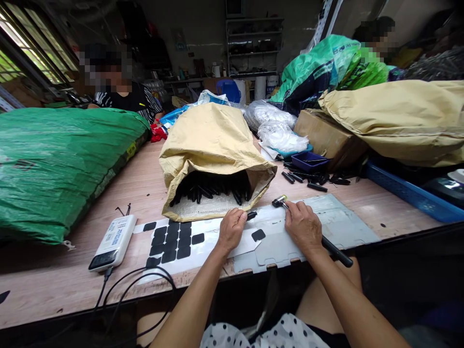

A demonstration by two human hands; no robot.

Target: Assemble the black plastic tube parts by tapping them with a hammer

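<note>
My left hand [232, 228] is closed, pinching a short black rod-like piece [251, 215] whose end sticks out to the right past the fingers. My right hand [303, 225] is wrapped round a small hammer [337, 252]. The hammer's head, with a yellowish face, lies just above the fingers, and its black grip runs back under the wrist. Beneath both hands is a grey board [322, 222]. Beside my left hand, a white sheet [208, 251] carries rows of black rounded squares [184, 241]. Similar black pieces [206, 191] fill the mouth of a tan sack [213, 140] in front.
A white power bank [115, 241] with a black cable and a big green sack [61, 164] are at left. To the right lie loose black pieces [317, 186], a purple tray [310, 161], a cardboard box [326, 135] and a blue basket [402, 188]. Two people sit across.
</note>
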